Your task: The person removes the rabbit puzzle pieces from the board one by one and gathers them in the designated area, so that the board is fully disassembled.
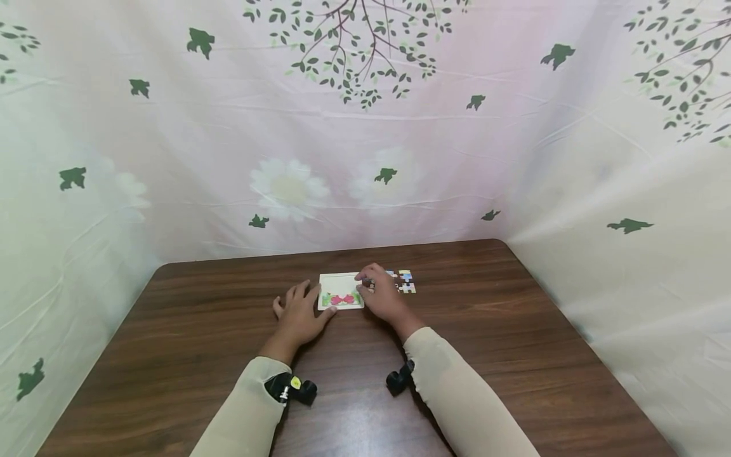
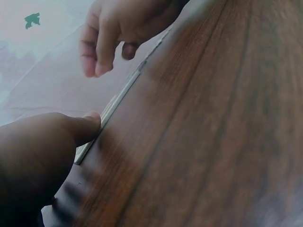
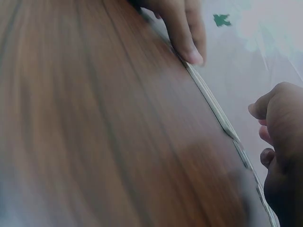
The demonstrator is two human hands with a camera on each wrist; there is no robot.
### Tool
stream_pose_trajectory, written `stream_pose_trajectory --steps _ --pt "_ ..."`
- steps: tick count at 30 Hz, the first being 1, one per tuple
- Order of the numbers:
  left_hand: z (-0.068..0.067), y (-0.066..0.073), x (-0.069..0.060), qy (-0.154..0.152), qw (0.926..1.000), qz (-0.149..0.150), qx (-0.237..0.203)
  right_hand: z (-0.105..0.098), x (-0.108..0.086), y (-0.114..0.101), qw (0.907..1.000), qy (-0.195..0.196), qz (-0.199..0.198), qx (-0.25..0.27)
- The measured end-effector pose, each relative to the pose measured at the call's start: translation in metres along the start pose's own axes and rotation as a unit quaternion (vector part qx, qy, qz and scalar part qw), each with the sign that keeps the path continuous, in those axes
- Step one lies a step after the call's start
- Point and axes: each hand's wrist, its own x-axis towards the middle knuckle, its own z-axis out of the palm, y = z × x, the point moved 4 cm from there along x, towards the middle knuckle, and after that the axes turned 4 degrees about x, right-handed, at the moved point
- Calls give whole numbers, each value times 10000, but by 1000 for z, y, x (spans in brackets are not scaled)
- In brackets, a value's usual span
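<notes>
A white-bordered puzzle board [image 1: 342, 279] lies flat on the brown table, with red and green picture pieces [image 1: 342, 299] along its near part. My left hand [image 1: 299, 314] rests spread at the board's left side, the thumb touching its near edge. Over the board's right end, my right hand [image 1: 381, 297] hovers with bent fingers. Its thumb and fingertips stand apart in the left wrist view, and I see no piece between them. Loose puzzle pieces [image 1: 407, 280] lie right of the board, some hidden behind the right hand.
The dark wood table [image 1: 491, 355] extends around the board. A printed cloth [image 1: 342, 209] hangs behind the table's far edge and along both sides. Black devices [image 1: 400, 379] are strapped at both wrists over light sleeves.
</notes>
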Motion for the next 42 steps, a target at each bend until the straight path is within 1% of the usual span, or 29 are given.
stream_pose_trajectory --steps 3,7,10,15,19,22,26,30,38,42 --pt "1 0 0 -82 9999 -21 58 9 2 -6 9999 -79 -104 95" --pt "2 0 0 -128 9998 19 150 19 4 -15 9996 -243 -116 -63" --pt "2 0 0 -131 9998 49 156 26 5 -20 9987 -482 -38 -154" --pt "2 -1 -1 -128 9998 77 158 34 5 -25 9962 -863 -37 -87" --pt "2 -2 -1 -107 9998 67 166 41 5 -25 9928 -1126 -86 -392" --pt "2 -2 -1 -114 9998 49 151 46 5 -25 9903 -1246 -63 -615" --pt "2 -1 -1 -133 9998 49 126 49 5 -26 9894 -1248 48 -743" --pt "2 -2 -1 -111 9999 67 107 51 6 -25 9897 -1214 124 -749" --pt "1 -2 -1 -113 9999 47 53 54 8 -29 9860 -1337 299 -949" --pt "1 -1 -1 -134 9999 23 44 54 8 -30 9871 -1310 390 -834"
